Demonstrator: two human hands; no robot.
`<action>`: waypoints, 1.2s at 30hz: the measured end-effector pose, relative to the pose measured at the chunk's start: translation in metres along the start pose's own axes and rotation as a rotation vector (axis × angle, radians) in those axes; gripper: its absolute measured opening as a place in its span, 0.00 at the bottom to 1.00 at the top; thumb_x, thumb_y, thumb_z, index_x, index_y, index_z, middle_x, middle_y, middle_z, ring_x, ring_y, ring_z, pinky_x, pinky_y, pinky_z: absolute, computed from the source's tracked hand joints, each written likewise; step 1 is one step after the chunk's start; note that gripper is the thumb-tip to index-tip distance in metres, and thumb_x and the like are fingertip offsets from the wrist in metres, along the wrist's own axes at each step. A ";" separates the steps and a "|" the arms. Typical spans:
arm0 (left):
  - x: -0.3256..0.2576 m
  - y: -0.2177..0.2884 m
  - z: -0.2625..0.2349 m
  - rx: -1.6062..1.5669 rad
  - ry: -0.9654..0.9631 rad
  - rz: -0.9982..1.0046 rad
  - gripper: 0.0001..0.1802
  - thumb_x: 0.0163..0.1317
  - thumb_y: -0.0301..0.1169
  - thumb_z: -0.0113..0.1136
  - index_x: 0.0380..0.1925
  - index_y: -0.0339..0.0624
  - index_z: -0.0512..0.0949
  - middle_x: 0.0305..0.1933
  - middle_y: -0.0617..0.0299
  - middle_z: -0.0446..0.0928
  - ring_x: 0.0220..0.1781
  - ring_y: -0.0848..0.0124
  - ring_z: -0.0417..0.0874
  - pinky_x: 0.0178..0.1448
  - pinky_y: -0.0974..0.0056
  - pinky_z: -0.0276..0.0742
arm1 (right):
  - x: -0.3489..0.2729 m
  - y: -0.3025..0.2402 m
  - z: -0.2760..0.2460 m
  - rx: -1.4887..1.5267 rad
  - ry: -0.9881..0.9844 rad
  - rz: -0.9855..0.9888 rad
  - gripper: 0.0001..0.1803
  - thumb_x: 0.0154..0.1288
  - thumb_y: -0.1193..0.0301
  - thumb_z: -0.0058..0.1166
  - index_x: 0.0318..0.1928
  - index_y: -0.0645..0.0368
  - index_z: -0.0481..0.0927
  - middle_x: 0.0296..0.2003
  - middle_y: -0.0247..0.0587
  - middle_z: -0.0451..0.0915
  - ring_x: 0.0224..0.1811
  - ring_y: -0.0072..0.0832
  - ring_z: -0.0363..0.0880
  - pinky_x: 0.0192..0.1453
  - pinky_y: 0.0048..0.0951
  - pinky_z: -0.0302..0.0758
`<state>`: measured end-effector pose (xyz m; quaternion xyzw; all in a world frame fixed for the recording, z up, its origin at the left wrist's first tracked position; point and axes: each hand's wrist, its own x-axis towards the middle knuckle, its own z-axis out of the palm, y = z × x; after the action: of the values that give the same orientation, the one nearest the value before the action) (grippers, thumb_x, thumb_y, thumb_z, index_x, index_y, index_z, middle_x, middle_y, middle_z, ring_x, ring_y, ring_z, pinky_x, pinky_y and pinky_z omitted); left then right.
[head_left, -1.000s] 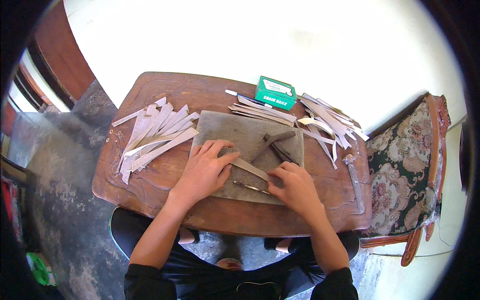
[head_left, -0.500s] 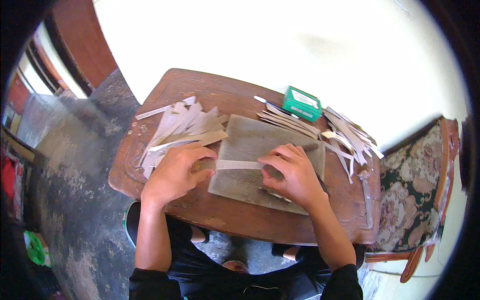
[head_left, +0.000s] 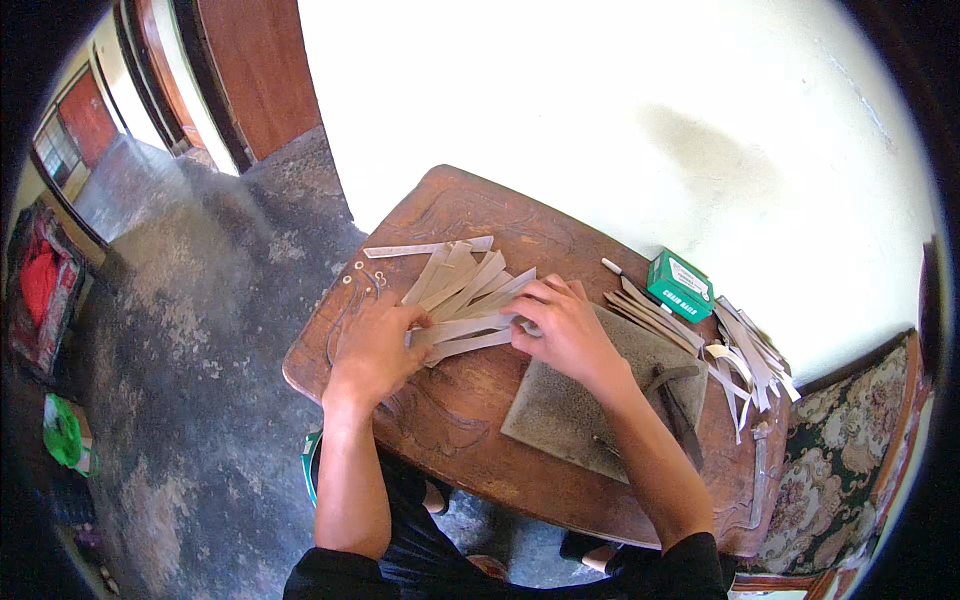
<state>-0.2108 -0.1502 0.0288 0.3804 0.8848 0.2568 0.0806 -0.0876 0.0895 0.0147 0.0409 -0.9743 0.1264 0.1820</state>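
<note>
My left hand and my right hand are over a loose pile of pale, flat strips on the left part of the wooden table. Between them runs one pale strip, its ends pinched in the fingers of each hand. Partly under my right forearm lies a grey-brown, worn rectangular board. A dark, curved-headed tool like a hammer rests on the board's right side, partly hidden by the forearm.
More strips are stacked behind the board, beside a green box and a pen. A further strip pile and a long thin tool are at the right. Small rings lie far left; a floral chair stands right.
Both hands have moved left from the board to the strip pile, bringing the strip along. The view has turned left, and the dark tool on the board shows more fully.
</note>
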 end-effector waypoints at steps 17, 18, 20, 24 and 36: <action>0.008 0.058 0.035 -0.219 0.152 0.313 0.14 0.60 0.28 0.69 0.47 0.40 0.84 0.37 0.52 0.77 0.43 0.54 0.81 0.48 0.55 0.76 | -0.080 0.026 -0.071 0.138 0.100 0.261 0.14 0.62 0.73 0.64 0.49 0.52 0.86 0.43 0.40 0.84 0.49 0.43 0.79 0.58 0.43 0.73; 0.010 0.072 0.045 -0.248 0.105 0.370 0.13 0.60 0.28 0.69 0.45 0.40 0.84 0.36 0.51 0.77 0.43 0.54 0.81 0.48 0.54 0.76 | -0.094 0.033 -0.080 0.118 0.119 0.293 0.13 0.62 0.73 0.64 0.49 0.53 0.86 0.43 0.41 0.84 0.49 0.43 0.79 0.58 0.42 0.73; 0.013 0.095 0.062 -0.243 0.057 0.457 0.12 0.60 0.27 0.69 0.44 0.40 0.83 0.36 0.52 0.77 0.43 0.54 0.81 0.48 0.53 0.75 | -0.115 0.038 -0.095 0.089 0.164 0.349 0.11 0.63 0.73 0.63 0.47 0.54 0.86 0.41 0.42 0.85 0.50 0.43 0.80 0.57 0.42 0.74; 0.030 0.124 0.089 -0.261 -0.004 0.569 0.11 0.60 0.27 0.68 0.43 0.41 0.83 0.37 0.52 0.79 0.43 0.53 0.81 0.48 0.53 0.76 | -0.147 0.053 -0.113 0.077 0.193 0.386 0.09 0.63 0.73 0.63 0.44 0.55 0.86 0.40 0.43 0.85 0.47 0.45 0.81 0.54 0.43 0.75; 0.130 0.193 0.155 -0.066 0.076 0.629 0.08 0.62 0.30 0.66 0.40 0.41 0.85 0.39 0.51 0.80 0.47 0.49 0.81 0.51 0.49 0.77 | -0.179 0.142 -0.107 -0.019 0.117 0.634 0.09 0.65 0.70 0.59 0.43 0.59 0.86 0.41 0.49 0.83 0.48 0.49 0.82 0.54 0.47 0.78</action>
<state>-0.1273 0.1154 0.0030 0.6224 0.7175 0.3118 -0.0236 0.0981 0.2605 0.0134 -0.2737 -0.9275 0.1698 0.1896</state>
